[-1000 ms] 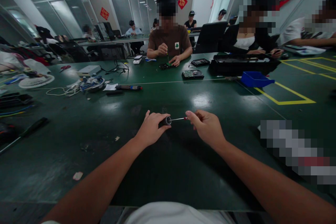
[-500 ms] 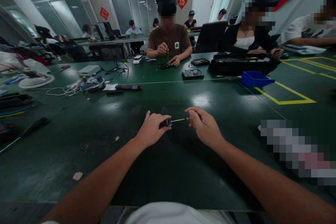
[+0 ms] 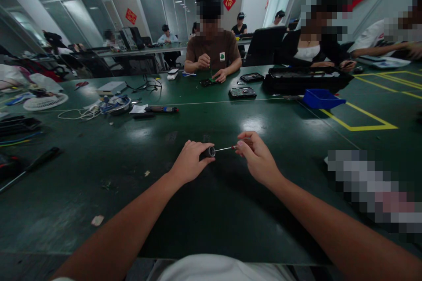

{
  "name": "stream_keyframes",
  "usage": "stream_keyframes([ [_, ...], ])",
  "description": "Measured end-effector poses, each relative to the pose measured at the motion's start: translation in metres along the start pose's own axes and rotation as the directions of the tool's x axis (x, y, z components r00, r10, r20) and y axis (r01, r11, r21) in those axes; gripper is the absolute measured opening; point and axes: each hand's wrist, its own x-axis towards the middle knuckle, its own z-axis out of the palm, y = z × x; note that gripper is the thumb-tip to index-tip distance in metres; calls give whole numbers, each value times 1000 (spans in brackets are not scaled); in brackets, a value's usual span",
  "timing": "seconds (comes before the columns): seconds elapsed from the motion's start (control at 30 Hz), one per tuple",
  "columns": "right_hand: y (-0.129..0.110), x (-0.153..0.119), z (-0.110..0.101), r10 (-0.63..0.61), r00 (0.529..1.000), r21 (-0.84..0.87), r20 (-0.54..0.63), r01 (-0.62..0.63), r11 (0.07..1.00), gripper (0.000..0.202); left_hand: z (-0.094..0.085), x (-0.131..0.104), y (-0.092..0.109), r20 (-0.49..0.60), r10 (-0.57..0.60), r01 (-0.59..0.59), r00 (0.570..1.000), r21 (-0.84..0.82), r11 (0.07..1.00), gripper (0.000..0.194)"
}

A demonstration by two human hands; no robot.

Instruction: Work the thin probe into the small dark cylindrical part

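Dark green work surface [image 3: 211, 224]; black cylinder [image 3: 207, 153] taken as landmark, near the middle of the surface, its ringed open end facing right. Left hand [image 3: 187, 162], at the cylinder's left: thumb and fingers clamped around its body. Right hand [image 3: 260, 158], to the cylinder's right: fingers together on the handle of a screwdriver [image 3: 224, 149], whose bright shaft meets the open end. Tip depth and seating: cannot tell. Whether the cylinder touches the surface: cannot tell.

Possible faults (judgement): shaft comes in slightly tilted, so a skewed push could slip the tip and scrape the rim. Left thumb and fingertips sit just beside that rim; a slip might jab them. A loose left grip could let the round body twist along with the driver. A small part falling free could be lost among scraps such as the pale flake [image 3: 97, 220], nearer the wearer and left of the cylinder.
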Motion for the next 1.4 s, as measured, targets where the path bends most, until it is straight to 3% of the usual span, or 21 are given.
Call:
stream_keyframes([
  [0.17,-4,1,0,-26,999,-6,32,26,1000,20,-1,0,3,9,20,-20,1000,9,1000,38],
  [0.3,-9,0,-1,-3,1000,-143,28,7,990,32,0,0,4,17,34,-34,999,-2,999,38],
  [0.4,-6,1,-2,0,1000,-153,17,3,988,24,1,0,2,6,25,-25,1000,-13,1000,39],
  [0.57,-1,2,2,7,998,63,-57,-4,998,20,4,0,-2,-26,-3,2,1000,-28,1000,40],
  [0.67,-2,5,4,61,997,174,-44,-53,983,22,3,0,0,-27,-16,15,1000,-35,999,40],
  [0.77,2,10,3,188,982,336,-33,-166,927,26,-1,1,3,-47,38,-39,998,-19,999,39],
  [0.87,8,14,-2,353,933,451,71,-346,823,29,-5,2,4,-61,128,-123,990,79,989,39],
  [0.9,10,16,-3,377,925,472,54,-356,806,28,-6,2,4,-53,129,-122,990,111,986,38],
  [1.07,11,15,-2,303,951,411,-68,-250,877,25,-6,3,-1,-9,60,-59,998,120,991,38],
  [1.4,5,10,5,230,966,334,-116,-180,925,29,-5,1,1,-44,98,-93,994,106,990,38],
])
